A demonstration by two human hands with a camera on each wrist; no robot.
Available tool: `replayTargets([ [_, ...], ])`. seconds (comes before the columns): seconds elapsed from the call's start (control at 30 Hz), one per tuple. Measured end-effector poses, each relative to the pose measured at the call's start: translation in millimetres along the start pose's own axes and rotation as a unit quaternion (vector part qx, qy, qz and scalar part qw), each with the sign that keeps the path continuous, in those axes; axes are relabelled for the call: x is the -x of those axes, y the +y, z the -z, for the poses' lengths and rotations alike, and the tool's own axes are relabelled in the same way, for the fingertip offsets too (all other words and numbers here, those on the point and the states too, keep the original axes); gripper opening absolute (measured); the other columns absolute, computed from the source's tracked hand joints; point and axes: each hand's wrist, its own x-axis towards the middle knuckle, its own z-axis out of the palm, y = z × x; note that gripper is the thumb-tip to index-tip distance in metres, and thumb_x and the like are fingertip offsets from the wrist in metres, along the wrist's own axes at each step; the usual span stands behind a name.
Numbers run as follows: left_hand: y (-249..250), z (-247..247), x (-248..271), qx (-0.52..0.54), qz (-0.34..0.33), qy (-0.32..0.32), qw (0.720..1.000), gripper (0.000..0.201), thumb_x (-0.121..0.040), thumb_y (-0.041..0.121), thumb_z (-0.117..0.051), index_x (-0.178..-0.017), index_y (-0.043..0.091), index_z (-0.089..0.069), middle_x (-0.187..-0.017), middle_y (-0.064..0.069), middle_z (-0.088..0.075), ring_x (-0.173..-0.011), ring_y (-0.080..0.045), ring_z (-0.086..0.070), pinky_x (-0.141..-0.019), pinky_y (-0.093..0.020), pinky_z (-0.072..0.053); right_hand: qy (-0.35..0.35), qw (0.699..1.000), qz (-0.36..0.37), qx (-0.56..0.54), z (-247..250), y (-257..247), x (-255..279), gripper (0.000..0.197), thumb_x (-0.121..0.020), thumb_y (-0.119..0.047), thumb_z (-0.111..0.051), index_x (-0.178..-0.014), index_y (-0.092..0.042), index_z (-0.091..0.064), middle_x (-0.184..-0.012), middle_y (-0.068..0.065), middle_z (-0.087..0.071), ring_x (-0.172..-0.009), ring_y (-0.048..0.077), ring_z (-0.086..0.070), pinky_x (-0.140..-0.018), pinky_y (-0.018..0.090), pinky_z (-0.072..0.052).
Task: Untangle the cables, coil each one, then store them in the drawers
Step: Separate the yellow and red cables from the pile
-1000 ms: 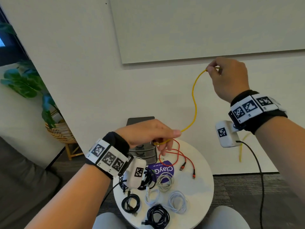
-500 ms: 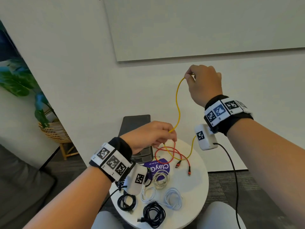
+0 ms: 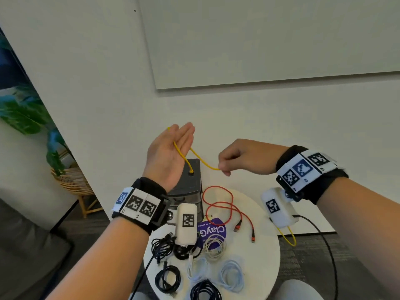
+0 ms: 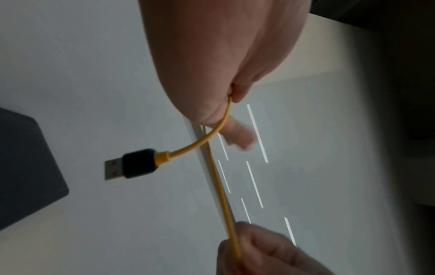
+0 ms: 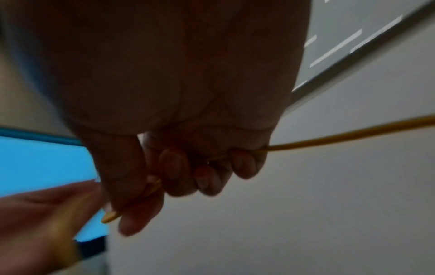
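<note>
Where cables lie, round white table, pale wall

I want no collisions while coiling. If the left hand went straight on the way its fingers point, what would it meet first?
The left hand, with the yellow cable across its palm, points up toward the white wall. Nothing shows between them, so probably the wall, though depth is unclear.

Bright head view, dim blurred wrist views

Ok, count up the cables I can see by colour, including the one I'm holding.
Thin yellow cable: 1
Loose red cable: 1
White or pale blue coiled cables: 3
Black or dark coiled cables: 4, one partly behind the white wrist camera
Total: 9
</note>
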Motion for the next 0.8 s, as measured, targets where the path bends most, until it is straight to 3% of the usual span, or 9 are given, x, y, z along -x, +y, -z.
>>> replayTargets([
  [0.07, -11, -1, -2, -0.094, 0.006, 0.011, 0.996, 0.051, -0.108, 0.009, -0.043, -0.154, -0.004, -0.027, -0.146, -0.017, -0.054, -0.133, -0.024, -0.056, -0.112, -0.035, -0.045, -0.030, 0.998, 0.048, -0.010, -1, -21, -1, 0.032, -0.102, -0.026, -0.058, -0.073, -0.015, -0.065, -0.063, 0.004, -0.047, -0.060, 0.013, -0.039, -0.062, 0.026, -0.032],
  [0.13, -20, -4, 2, -0.251, 0.013, -0.038, 0.967, 0.047, -0.110, 0.012, -0.039, -0.156, 0.005, -0.030, -0.134, 0.002, -0.066, -0.122, -0.010, -0.063, -0.109, -0.034, -0.047, -0.018, 0.997, 0.078, -0.009, 11, -36, -3, 0.026, -0.098, -0.023, -0.063, -0.075, -0.012, -0.066, -0.066, 0.009, -0.053, -0.062, 0.014, -0.044, -0.065, 0.029, -0.036],
  [0.23, -21, -5, 12, -0.356, 0.015, -0.125, 0.926, 0.039, -0.110, 0.015, -0.034, -0.144, 0.005, -0.049, -0.079, 0.002, -0.067, -0.058, -0.011, -0.056, -0.061, -0.025, -0.042, 0.061, 0.996, 0.051, 0.049, 45, -34, -8, 0.022, -0.094, -0.023, -0.068, -0.074, -0.013, -0.070, -0.059, -0.004, -0.053, -0.055, 0.007, -0.042, -0.061, 0.026, -0.036],
  [0.33, -10, -10, 18, -0.345, 0.054, -0.169, 0.922, 0.042, -0.107, 0.015, -0.032, -0.122, -0.002, -0.067, -0.061, 0.003, -0.033, -0.052, -0.010, -0.021, -0.049, -0.027, -0.014, 0.080, 0.994, 0.020, 0.072, 58, -18, -11, 0.027, -0.094, -0.035, -0.069, -0.076, -0.015, -0.072, -0.052, -0.011, -0.049, -0.052, 0.006, -0.039, -0.056, 0.021, -0.034],
  [0.43, 3, -15, 21, -0.253, 0.119, -0.201, 0.939, 0.046, -0.101, 0.024, -0.038, -0.116, -0.005, -0.071, -0.061, 0.002, -0.023, -0.051, -0.010, -0.011, -0.045, -0.024, -0.010, 0.148, 0.989, 0.030, 0.005, 50, 0, -13, 0.045, -0.090, -0.043, -0.073, -0.071, -0.005, -0.058, -0.055, -0.007, -0.039, -0.053, 0.010, -0.033, -0.053, 0.022, -0.029],
  [0.6, 9, -19, 18, -0.113, 0.023, -0.174, 0.978, 0.047, -0.108, 0.024, -0.030, -0.133, -0.004, -0.057, -0.071, 0.002, -0.062, -0.038, -0.005, -0.028, -0.044, -0.015, -0.030, 0.211, 0.974, 0.009, -0.081, 16, 20, -16, 0.045, -0.103, -0.045, -0.052, -0.065, -0.020, -0.046, -0.058, -0.011, -0.040, -0.055, 0.012, -0.036, -0.059, 0.028, -0.035],
  [0.67, 9, -24, 20, -0.117, -0.016, -0.141, 0.983, 0.040, -0.108, 0.022, -0.033, -0.132, -0.002, -0.055, -0.103, -0.006, -0.076, -0.044, -0.003, -0.049, -0.045, -0.014, -0.033, 0.168, 0.985, 0.003, -0.029, 1, 17, -17, 0.041, -0.106, -0.040, -0.046, -0.071, -0.020, -0.052, -0.064, -0.008, -0.049, -0.060, 0.012, -0.044, -0.065, 0.030, -0.037],
  [0.73, 4, -28, 20, -0.144, -0.033, -0.100, 0.984, 0.034, -0.109, 0.019, -0.037, -0.135, 0.001, -0.050, -0.126, -0.008, -0.071, -0.078, -0.006, -0.072, -0.050, -0.012, -0.041, 0.123, 0.992, 0.008, 0.011, -11, 5, -16, 0.034, -0.106, -0.036, -0.046, -0.080, -0.018, -0.059, -0.069, -0.013, -0.057, -0.066, 0.004, -0.050, -0.068, 0.025, -0.036],
  [0.8, -3, -26, 17, -0.162, -0.055, -0.052, 0.984, 0.040, -0.109, 0.015, -0.041, -0.146, 0.002, -0.040, -0.136, -0.008, -0.066, -0.114, -0.013, -0.069, -0.072, -0.015, -0.055, 0.091, 0.995, 0.026, 0.016, -19, -9, -15, 0.027, -0.105, -0.031, -0.049, -0.086, -0.016, -0.063, -0.067, -0.021, -0.061, -0.068, -0.004, -0.053, -0.068, 0.019, -0.036],
])
